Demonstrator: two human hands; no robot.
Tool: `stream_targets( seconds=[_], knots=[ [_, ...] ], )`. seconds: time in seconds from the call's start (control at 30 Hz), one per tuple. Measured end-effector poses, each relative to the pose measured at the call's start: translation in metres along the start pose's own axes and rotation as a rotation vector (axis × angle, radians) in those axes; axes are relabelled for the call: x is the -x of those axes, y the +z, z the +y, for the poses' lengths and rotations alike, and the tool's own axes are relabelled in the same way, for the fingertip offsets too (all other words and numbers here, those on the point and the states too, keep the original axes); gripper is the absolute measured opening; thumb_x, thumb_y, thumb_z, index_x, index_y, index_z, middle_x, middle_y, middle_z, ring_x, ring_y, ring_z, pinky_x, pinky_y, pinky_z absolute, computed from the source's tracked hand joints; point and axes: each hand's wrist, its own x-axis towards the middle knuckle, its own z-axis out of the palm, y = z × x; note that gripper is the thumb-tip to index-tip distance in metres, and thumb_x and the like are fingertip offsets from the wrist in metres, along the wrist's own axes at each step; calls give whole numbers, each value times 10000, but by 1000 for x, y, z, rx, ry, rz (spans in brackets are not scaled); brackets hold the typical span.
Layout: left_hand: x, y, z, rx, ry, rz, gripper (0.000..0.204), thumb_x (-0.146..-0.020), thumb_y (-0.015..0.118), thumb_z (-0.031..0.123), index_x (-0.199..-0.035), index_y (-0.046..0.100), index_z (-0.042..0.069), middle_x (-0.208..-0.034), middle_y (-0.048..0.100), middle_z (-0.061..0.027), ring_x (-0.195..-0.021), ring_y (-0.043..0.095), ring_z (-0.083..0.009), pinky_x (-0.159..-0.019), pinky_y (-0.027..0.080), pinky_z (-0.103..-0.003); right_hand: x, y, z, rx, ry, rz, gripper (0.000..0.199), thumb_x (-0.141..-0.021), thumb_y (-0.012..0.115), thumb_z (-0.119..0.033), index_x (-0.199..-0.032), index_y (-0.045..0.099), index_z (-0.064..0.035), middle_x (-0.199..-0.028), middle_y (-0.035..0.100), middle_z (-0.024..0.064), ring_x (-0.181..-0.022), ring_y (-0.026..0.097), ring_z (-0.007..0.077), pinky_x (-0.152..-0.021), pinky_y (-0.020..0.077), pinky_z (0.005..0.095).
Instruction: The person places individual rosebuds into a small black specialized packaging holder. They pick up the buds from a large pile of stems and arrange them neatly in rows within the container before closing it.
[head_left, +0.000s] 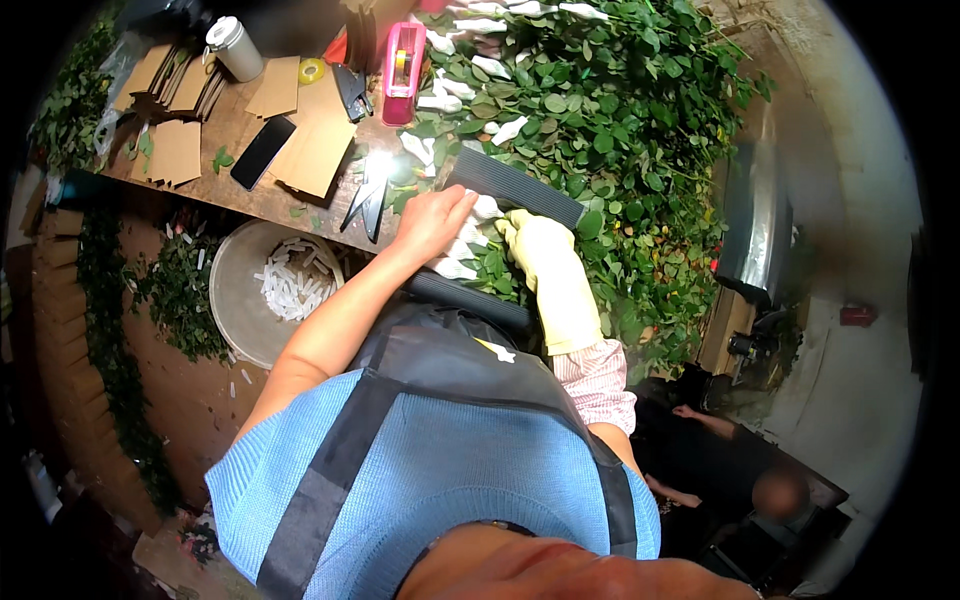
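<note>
Left hand: your bare left hand (432, 222) rests closed on white-wrapped rose stems (470, 232).
Right hand: your yellow-gloved right hand (535, 245) grips those stems.

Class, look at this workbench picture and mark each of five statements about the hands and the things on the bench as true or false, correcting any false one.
1. The right hand wears a yellow glove. True.
2. The left hand wears a yellow glove too. False: it is bare.
3. Both hands rest among white-wrapped stems on a dark ridged tray. True.
4. A dark phone lies on the wooden bench near cardboard sheets. True.
5. The tape dispenser at the back of the bench is blue. False: it is pink.
</note>
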Motion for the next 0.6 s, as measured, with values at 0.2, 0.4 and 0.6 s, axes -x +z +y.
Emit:
stream_targets(
  seconds=[0.2,0.4,0.6],
  knots=[
    [25,4,-7,340,-116,134,277,-1047,560,193,-914,727,16,-674,650,-100,-630,637,-145,-598,482,-362,1,-13,-12,-59,40,-130,363,-1045,541,-423,-1167,712,-127,-1008,757,163,-1005,721,340,-906,545,457],
    [13,-43,-41,502,-136,223,211,-1040,554,156,-939,669,11,-892,722,-82,-809,676,-131,-783,547,-293,0,-1,5,-141,14,-76,316,-1052,575,-345,-1152,709,-77,-738,709,92,-612,659,213,-636,535,352],
    [3,13,-59,337,-289,-152,328,-922,743,360,-925,690,36,-740,678,-103,-692,668,-187,-633,511,-357,0,-14,-10,59,-8,-123,408,-1039,547,-450,-1263,658,-128,-951,762,140,-931,740,311,-846,567,440]
  ],
)
